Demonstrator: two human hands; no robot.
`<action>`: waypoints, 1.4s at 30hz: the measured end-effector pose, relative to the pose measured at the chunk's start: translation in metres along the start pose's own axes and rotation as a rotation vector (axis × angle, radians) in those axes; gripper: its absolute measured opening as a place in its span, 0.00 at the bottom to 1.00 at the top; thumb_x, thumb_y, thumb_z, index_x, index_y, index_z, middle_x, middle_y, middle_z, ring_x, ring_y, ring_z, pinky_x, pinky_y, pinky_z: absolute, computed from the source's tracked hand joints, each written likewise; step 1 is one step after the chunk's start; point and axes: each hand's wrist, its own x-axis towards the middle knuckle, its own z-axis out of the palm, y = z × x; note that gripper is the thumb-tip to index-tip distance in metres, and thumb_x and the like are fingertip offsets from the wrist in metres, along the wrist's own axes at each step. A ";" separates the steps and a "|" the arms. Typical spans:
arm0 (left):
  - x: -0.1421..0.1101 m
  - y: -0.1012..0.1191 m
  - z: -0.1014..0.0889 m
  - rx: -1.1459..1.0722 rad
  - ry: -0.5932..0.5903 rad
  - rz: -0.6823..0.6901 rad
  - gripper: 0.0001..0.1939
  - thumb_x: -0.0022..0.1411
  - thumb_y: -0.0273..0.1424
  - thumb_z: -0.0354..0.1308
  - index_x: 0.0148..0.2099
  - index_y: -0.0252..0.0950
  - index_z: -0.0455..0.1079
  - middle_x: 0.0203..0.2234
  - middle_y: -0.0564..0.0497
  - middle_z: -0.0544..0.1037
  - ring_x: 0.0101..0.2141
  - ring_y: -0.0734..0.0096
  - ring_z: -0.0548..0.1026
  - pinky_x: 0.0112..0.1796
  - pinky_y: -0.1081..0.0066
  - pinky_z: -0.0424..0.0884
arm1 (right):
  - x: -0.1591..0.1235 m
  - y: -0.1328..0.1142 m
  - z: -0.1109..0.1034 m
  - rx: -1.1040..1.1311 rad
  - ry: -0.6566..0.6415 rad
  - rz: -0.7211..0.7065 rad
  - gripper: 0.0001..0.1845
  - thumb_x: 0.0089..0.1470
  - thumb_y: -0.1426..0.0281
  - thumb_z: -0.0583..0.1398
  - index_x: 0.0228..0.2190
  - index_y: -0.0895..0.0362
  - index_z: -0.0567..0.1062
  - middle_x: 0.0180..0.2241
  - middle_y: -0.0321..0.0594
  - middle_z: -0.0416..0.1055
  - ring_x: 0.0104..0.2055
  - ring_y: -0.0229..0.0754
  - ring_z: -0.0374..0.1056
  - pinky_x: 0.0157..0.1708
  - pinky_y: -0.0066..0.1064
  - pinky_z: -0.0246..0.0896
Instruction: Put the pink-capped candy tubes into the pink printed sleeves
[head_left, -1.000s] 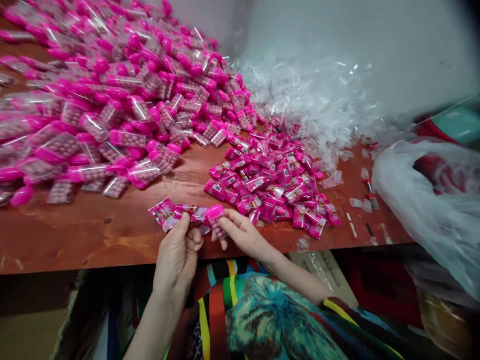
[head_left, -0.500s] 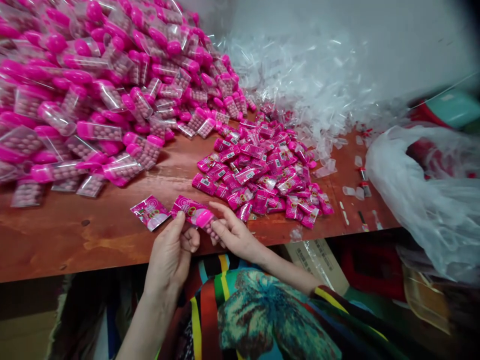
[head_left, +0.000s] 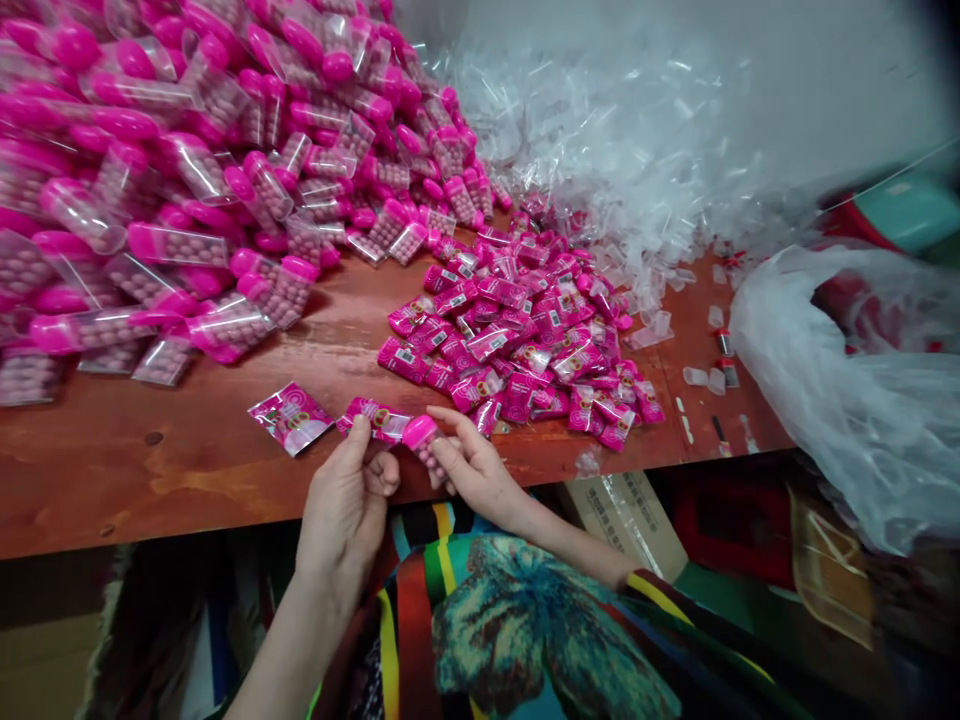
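My left hand pinches a pink printed sleeve at the near table edge. My right hand grips a small clear candy case with a pink cap, its capped end at the sleeve's mouth. A second pink sleeve lies flat on the table just left of my left hand. A heap of pink sleeves sits right behind my hands. A big pile of pink-capped candy cases fills the left and back of the table.
The brown wooden table ends just before my lap. Clear plastic scraps are heaped at the back right. A white plastic bag hangs off the right edge. A cardboard box stands under the table.
One sleeve has dropped from my left hand's bunch onto the table at the left. Both hands stay at the table edge, the case held against the remaining sleeve.
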 end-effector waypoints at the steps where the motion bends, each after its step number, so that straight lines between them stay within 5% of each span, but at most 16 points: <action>1: 0.000 0.000 0.001 -0.005 -0.020 -0.021 0.15 0.50 0.36 0.71 0.31 0.33 0.70 0.14 0.57 0.71 0.14 0.81 0.65 0.17 0.81 0.62 | 0.001 0.001 -0.001 0.004 0.022 -0.009 0.24 0.63 0.59 0.57 0.57 0.53 0.61 0.33 0.36 0.69 0.27 0.32 0.64 0.23 0.23 0.59; 10: 0.002 -0.004 0.003 0.052 -0.104 -0.081 0.13 0.52 0.33 0.69 0.25 0.32 0.70 0.13 0.55 0.70 0.14 0.80 0.66 0.18 0.80 0.62 | 0.001 0.007 -0.006 -0.057 -0.016 -0.049 0.23 0.64 0.62 0.56 0.57 0.52 0.62 0.34 0.36 0.69 0.28 0.33 0.65 0.27 0.24 0.61; 17: 0.005 -0.006 0.003 0.104 0.001 -0.027 0.13 0.47 0.34 0.71 0.26 0.32 0.71 0.12 0.56 0.70 0.13 0.80 0.64 0.15 0.80 0.59 | 0.000 0.003 -0.014 -0.003 0.104 -0.037 0.24 0.63 0.60 0.57 0.57 0.53 0.61 0.31 0.35 0.69 0.28 0.34 0.65 0.23 0.24 0.59; 25: 0.003 -0.005 0.009 0.038 0.042 -0.016 0.15 0.46 0.33 0.73 0.30 0.32 0.70 0.16 0.56 0.73 0.14 0.80 0.66 0.16 0.80 0.61 | -0.012 0.000 -0.010 -0.005 0.102 -0.051 0.22 0.63 0.62 0.57 0.56 0.52 0.62 0.33 0.36 0.70 0.29 0.34 0.66 0.29 0.27 0.64; 33: 0.005 -0.011 0.013 0.059 -0.029 -0.047 0.18 0.46 0.38 0.73 0.30 0.32 0.71 0.14 0.57 0.71 0.14 0.81 0.65 0.16 0.81 0.61 | -0.008 0.007 -0.011 -0.087 0.074 -0.051 0.24 0.63 0.62 0.56 0.58 0.52 0.60 0.34 0.35 0.71 0.30 0.34 0.66 0.30 0.27 0.64; 39: 0.009 -0.012 0.010 0.098 -0.073 -0.057 0.17 0.48 0.41 0.71 0.28 0.33 0.71 0.14 0.54 0.70 0.14 0.79 0.66 0.15 0.80 0.59 | -0.004 -0.002 -0.016 0.020 0.027 0.106 0.25 0.64 0.61 0.54 0.59 0.55 0.58 0.26 0.31 0.67 0.21 0.32 0.61 0.19 0.23 0.55; 42: 0.009 -0.013 0.009 0.122 -0.086 -0.076 0.16 0.49 0.40 0.71 0.28 0.33 0.73 0.14 0.54 0.70 0.14 0.79 0.65 0.15 0.80 0.59 | -0.005 -0.002 -0.016 -0.105 0.053 -0.006 0.25 0.64 0.62 0.55 0.59 0.54 0.58 0.27 0.32 0.67 0.25 0.34 0.63 0.25 0.25 0.59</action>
